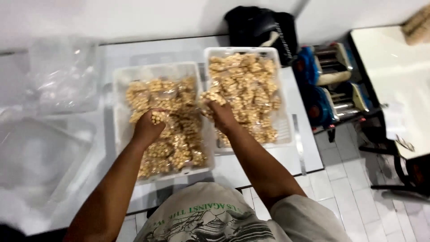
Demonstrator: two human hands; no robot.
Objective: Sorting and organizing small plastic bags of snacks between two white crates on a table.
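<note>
while the left hand (147, 126) clamps its grip on a small packet (157, 117) over the left tray (120, 85), the right hand (221, 114) grips another packet (210, 97) between trays; lift each gently, judging by how thin the wrap looks.

Two white slatted crates (120, 89) (286, 130) held clear packets of pale golden-tan snacks (179, 143) on a white table (251, 168). Clear plastic bags (58, 76) lay grey-white at left; a black bag (257, 24) sat beyond. The shirt (210, 215) was light grey with dark green print, the floor tiles (354, 197) white with grey grout.
</note>
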